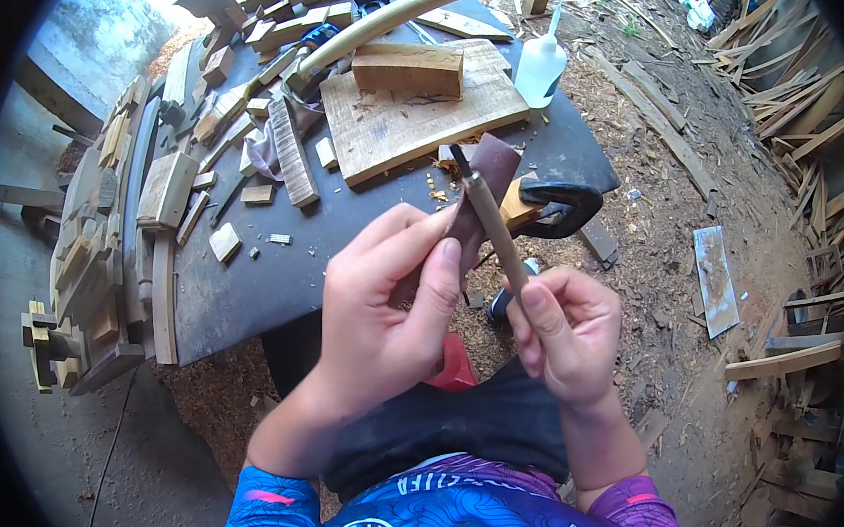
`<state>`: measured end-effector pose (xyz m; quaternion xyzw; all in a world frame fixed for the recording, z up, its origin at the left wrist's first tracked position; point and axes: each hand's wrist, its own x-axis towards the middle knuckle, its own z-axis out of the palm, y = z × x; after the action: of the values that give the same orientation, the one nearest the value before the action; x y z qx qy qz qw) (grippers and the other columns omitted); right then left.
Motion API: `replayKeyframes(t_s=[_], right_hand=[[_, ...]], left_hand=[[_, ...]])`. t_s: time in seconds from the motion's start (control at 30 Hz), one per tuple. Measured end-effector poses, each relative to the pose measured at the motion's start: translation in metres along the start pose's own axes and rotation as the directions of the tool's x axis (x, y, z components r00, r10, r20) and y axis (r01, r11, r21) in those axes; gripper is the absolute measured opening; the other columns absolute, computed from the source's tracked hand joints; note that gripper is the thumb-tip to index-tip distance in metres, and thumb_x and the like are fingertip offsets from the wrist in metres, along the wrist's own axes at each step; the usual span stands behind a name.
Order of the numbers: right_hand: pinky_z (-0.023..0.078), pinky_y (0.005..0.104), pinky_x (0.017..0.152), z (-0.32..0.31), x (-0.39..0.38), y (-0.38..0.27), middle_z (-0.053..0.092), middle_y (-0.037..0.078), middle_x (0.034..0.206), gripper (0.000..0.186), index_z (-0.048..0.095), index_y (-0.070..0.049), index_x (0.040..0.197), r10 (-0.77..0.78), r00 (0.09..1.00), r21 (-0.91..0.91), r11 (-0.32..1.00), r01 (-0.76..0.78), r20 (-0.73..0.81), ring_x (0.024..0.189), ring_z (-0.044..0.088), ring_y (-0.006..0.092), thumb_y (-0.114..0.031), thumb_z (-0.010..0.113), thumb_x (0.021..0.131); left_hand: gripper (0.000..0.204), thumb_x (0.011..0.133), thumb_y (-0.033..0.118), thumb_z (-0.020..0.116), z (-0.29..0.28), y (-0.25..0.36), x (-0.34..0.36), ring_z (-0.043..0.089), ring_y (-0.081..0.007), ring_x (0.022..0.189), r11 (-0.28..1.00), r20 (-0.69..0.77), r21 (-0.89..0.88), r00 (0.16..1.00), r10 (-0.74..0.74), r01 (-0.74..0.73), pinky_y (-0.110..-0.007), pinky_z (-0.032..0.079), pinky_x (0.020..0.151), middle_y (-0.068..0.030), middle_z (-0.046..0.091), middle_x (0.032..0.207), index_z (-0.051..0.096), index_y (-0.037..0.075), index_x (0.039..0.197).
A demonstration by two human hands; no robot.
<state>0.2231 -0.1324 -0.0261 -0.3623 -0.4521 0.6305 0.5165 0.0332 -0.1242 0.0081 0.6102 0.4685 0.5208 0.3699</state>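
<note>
Pinched between thumb and fingers of my left hand is a folded piece of dark reddish-brown sandpaper. My right hand is closed round the lower part of a slim wooden-handled carving tool, which points up and away from me. A short dark metal tip shows at the tool's upper end. The sandpaper lies close behind and beside the handle's upper part; whether they touch there I cannot tell. Both hands are above my lap, just off the near edge of the dark table.
A black clamp grips the table's right corner. On the table are a thick board bearing a wood block, a white squeeze bottle, a long curved wooden piece and many offcuts at left. Scrap wood is heaped at right.
</note>
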Motion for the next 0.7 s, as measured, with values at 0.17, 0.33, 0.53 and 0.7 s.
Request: replayKeyframes(t_s=[0.17, 0.33, 0.53, 0.7], right_hand=[[0.041, 0.0191, 0.041, -0.001, 0.010, -0.006, 0.064, 0.004, 0.073, 0.022, 0.066, 0.000, 0.099, 0.052, 0.997, 0.153, 0.987, -0.044, -0.051, 0.050, 0.053, 0.0038, -0.021, 0.063, 0.105], [0.049, 0.0206, 0.045, 0.003, 0.010, -0.004, 0.066, 0.006, 0.075, 0.017, 0.065, 0.002, 0.103, -0.034, 0.996, 0.095, 0.995, 0.042, -0.082, 0.055, 0.060, 0.0070, -0.015, 0.067, 0.102], [0.056, 0.0217, 0.053, 0.008, 0.012, -0.007, 0.070, 0.008, 0.079, 0.014, 0.066, 0.003, 0.106, -0.170, 0.963, 0.031, 0.983, 0.180, -0.208, 0.060, 0.065, 0.0081, -0.004, 0.073, 0.096], [0.056, 0.0212, 0.056, 0.013, 0.009, -0.005, 0.071, 0.007, 0.082, 0.015, 0.067, 0.003, 0.104, -0.258, 0.945, -0.077, 0.966, 0.247, -0.204, 0.066, 0.066, 0.0073, 0.002, 0.076, 0.092]], left_hand=[[0.029, 0.095, -0.002, 0.062, 0.011, -0.009, 0.001, 0.065, -0.0200, 0.072, 0.963, 0.149, 0.081, 0.959, 0.241, -0.255, -0.031, 0.052, 0.065, -0.0127, 0.064, 0.087, 0.068, -0.007, 0.123], [0.020, 0.095, 0.004, 0.060, -0.023, -0.010, 0.010, 0.061, -0.0172, 0.070, 0.922, -0.127, 0.360, 0.972, 0.197, -0.140, -0.033, 0.048, 0.066, -0.0089, 0.063, 0.077, 0.073, -0.005, 0.108], [0.024, 0.099, 0.011, 0.064, -0.051, -0.040, 0.052, 0.056, -0.0094, 0.068, 0.770, -0.241, 0.638, 0.947, 0.212, -0.010, -0.027, 0.043, 0.061, -0.0053, 0.065, 0.082, 0.074, -0.002, 0.117], [0.024, 0.101, 0.013, 0.064, -0.036, -0.039, 0.029, 0.058, -0.0072, 0.071, 0.940, -0.144, 0.339, 0.989, 0.016, 0.034, -0.023, 0.045, 0.062, -0.0053, 0.072, 0.085, 0.074, -0.003, 0.116]])
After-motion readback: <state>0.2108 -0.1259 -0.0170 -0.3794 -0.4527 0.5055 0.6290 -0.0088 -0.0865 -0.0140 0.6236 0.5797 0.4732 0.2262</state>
